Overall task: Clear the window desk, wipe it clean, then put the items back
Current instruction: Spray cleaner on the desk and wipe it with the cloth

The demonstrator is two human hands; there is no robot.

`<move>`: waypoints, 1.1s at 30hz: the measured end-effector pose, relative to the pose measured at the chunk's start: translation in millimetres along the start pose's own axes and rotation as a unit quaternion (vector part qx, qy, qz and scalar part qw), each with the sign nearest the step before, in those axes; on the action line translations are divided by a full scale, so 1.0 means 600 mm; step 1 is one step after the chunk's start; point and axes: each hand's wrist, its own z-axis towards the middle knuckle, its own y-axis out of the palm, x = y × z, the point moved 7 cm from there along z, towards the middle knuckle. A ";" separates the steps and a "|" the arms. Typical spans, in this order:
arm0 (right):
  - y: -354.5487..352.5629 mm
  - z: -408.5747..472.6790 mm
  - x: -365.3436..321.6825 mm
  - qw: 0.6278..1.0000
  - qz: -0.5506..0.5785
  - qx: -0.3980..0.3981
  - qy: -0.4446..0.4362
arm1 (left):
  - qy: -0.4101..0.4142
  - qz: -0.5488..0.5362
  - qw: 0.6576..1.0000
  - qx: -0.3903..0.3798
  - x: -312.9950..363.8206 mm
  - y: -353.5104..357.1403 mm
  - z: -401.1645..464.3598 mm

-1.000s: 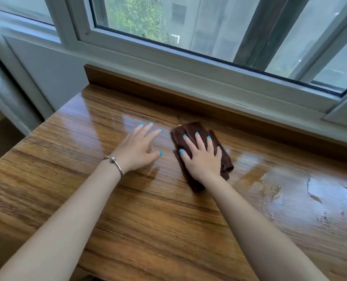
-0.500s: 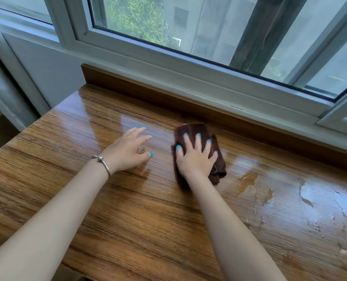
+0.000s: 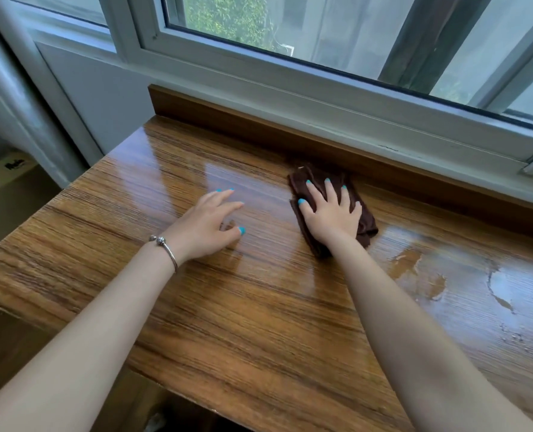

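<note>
Soft daylight is coming in through the window [image 3: 337,29] and spreading pale glare across the glossy bench [image 3: 259,307], strongest at its wet right side. Faint shadows are lying under both forearms, and the wide lens is bending the frame lines towards the edges.

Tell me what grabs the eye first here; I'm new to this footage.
The right hand presses a folded dark brown cloth flat near the back of the glossy wood-grain desk, below the window. The left hand rests beside it, and wet streaks glisten to the right.
</note>
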 end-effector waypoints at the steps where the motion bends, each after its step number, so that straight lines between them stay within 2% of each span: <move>1: 0.008 -0.034 -0.004 1.000 0.002 0.003 -0.014 | 0.002 -0.005 1.000 -0.001 -0.001 0.001 -0.002; 6: 0.065 -0.291 -0.039 0.984 -0.039 0.065 -0.162 | 0.020 -0.025 0.999 0.016 0.010 -0.005 0.003; 8: 0.071 -0.303 -0.039 0.983 -0.044 0.041 -0.175 | 0.024 -0.032 0.999 0.002 0.017 -0.005 0.008; 10: 0.059 -0.251 -0.030 0.988 -0.044 0.022 -0.143 | 0.043 -0.033 0.998 -0.014 0.033 -0.005 0.011; 14: 0.012 -0.120 0.023 0.999 0.011 0.015 0.041 | 0.087 -0.039 0.995 0.003 0.057 -0.014 -0.016; 16: 0.014 -0.107 0.029 0.996 0.016 0.007 0.089 | 0.107 -0.035 0.994 0.013 0.059 -0.016 -0.039; 19: 0.043 -0.173 -0.003 0.996 0.001 0.016 0.085 | 0.118 -0.027 0.993 0.008 0.056 -0.012 -0.069; 25: 0.118 -0.461 -0.102 0.993 -0.032 0.100 -0.056 | 0.131 -0.046 0.990 0.029 0.046 -0.005 -0.096; 28: 0.113 -0.450 -0.081 0.994 -0.046 0.069 -0.074 | 0.156 -0.054 0.986 0.014 0.047 0.003 -0.111; 30: 0.088 -0.382 -0.046 0.998 -0.039 0.032 -0.026 | 0.163 -0.052 0.985 0.014 0.044 0.000 -0.121; 33: 0.059 -0.304 0.002 0.991 0.001 0.005 0.135 | 0.169 -0.068 0.983 0.007 0.041 -0.006 -0.143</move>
